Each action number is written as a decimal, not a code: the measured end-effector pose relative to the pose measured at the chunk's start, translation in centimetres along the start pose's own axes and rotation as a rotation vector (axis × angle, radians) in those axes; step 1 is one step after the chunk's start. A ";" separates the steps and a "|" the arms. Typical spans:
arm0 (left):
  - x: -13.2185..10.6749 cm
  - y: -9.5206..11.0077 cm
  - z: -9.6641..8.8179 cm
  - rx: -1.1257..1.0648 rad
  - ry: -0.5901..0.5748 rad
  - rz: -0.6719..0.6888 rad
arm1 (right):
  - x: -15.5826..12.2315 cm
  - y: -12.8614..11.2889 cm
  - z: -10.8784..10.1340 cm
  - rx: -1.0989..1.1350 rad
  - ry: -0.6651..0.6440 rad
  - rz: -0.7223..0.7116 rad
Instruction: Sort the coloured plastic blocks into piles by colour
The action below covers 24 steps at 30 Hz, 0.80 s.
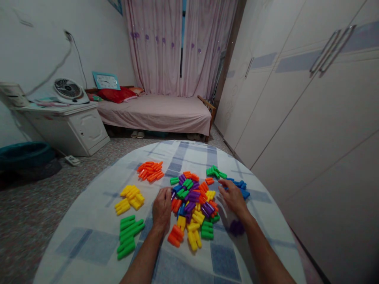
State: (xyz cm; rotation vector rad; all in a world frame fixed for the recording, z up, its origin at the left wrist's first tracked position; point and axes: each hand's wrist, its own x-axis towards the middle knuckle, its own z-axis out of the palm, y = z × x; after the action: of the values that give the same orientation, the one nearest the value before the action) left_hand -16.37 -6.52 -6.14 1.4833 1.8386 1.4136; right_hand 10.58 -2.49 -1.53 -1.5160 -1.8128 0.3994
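Note:
A mixed heap of coloured plastic blocks [194,203] lies in the middle of a round table covered with a checked cloth [97,244]. My left hand [162,208] rests at the heap's left edge, fingers curled down onto the blocks. My right hand [233,196] lies at the heap's right side, its fingers reaching a small group of blue blocks [240,188]. Sorted groups sit around: orange blocks [150,170] at the far left, yellow blocks [129,198] and green blocks [129,235] at the left, a few green ones [216,172] at the back, purple ones [236,227] by my right wrist.
A white wardrobe [310,98] stands close on the right. Beyond the table are a bed with a pink cover [156,110], a white cabinet [71,126] carrying a small fan [68,90], and a power strip [72,160] on the floor.

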 end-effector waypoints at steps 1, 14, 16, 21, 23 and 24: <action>0.0 0.0 0.0 -0.001 -0.002 0.002 | 0.5 0.1 0.9 0.005 -0.024 0.000; 0.0 0.1 0.0 0.014 -0.012 -0.025 | 2.8 -2.9 4.8 0.217 -0.237 0.037; 0.0 0.2 0.0 0.006 -0.019 -0.028 | 1.8 -3.0 4.1 0.231 -0.158 0.048; 0.1 0.1 0.0 0.015 -0.023 -0.024 | -3.5 -2.4 2.0 0.186 -0.035 0.000; 0.1 0.1 0.1 0.024 -0.021 -0.022 | -5.6 -2.3 1.7 0.128 -0.009 -0.077; 0.1 0.1 0.1 0.026 -0.020 -0.019 | -6.5 -2.3 1.7 0.081 0.001 -0.121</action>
State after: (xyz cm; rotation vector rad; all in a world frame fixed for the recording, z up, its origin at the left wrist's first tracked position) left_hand -16.31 -6.44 -6.06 1.4828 1.8604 1.3660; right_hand 7.99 -8.87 -3.32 -1.3437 -1.8550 0.4082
